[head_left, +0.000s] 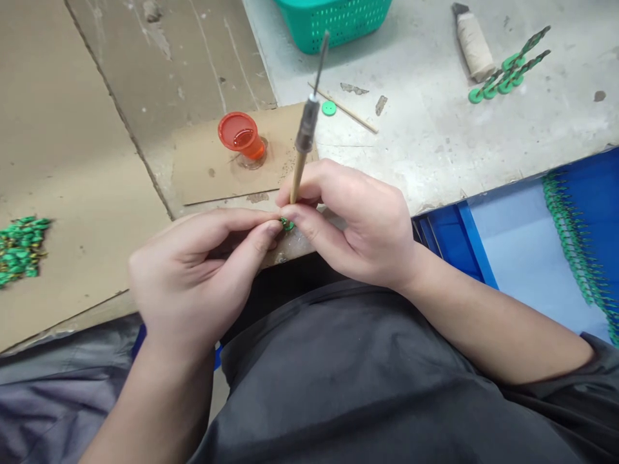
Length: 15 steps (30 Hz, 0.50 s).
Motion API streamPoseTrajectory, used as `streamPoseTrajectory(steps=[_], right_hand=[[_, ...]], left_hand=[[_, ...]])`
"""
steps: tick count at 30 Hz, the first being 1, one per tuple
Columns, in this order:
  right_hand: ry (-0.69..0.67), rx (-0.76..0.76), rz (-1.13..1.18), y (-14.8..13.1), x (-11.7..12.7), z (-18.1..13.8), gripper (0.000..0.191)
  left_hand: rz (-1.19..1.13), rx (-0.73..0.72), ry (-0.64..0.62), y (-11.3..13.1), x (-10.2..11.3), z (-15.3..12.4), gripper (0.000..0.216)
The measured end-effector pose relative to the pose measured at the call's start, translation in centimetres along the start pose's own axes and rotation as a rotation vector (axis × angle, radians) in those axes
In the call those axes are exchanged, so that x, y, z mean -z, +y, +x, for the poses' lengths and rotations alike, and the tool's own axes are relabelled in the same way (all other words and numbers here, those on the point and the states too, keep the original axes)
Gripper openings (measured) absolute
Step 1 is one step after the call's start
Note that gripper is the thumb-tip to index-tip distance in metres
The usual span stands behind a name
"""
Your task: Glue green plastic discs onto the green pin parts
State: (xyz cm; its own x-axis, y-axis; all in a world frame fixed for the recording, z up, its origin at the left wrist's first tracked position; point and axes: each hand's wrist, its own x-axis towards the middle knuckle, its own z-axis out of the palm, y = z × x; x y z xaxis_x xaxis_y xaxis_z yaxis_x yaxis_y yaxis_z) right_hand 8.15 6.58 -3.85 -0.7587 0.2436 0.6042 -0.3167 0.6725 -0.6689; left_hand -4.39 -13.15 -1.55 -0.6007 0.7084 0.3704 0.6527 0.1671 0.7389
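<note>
My left hand [203, 270] and my right hand [353, 222] meet in front of me above a cardboard edge. A small green piece [287, 224] sits pinched at the left fingertips, with the right fingertips touching it and hiding most of it. My right hand also grips a wooden-handled tool [298, 177]. Its dark metal collar and thin metal shaft point up and away from me. A heap of similar green pieces [20, 250] lies on the cardboard to the far left.
An orange-red plastic cup [240, 136] stands on a cardboard sheet. Behind it are a green disc [329, 108], a wooden stick [343, 107], a teal basket [333, 19], a thread spool [474, 42] and green-ringed rods [507, 77]. A blue tray [483, 245] holds green strings to the right.
</note>
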Motion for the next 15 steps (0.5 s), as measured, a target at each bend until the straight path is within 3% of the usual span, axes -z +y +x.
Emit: streamPoseTrajectory(steps=[15], right_hand=[[0.025,0.121,0.085,-0.07,-0.66,0.24,0.011]], left_hand=[[0.054,-0.013,0.002,-0.39,0.11,-0.15,0.005]])
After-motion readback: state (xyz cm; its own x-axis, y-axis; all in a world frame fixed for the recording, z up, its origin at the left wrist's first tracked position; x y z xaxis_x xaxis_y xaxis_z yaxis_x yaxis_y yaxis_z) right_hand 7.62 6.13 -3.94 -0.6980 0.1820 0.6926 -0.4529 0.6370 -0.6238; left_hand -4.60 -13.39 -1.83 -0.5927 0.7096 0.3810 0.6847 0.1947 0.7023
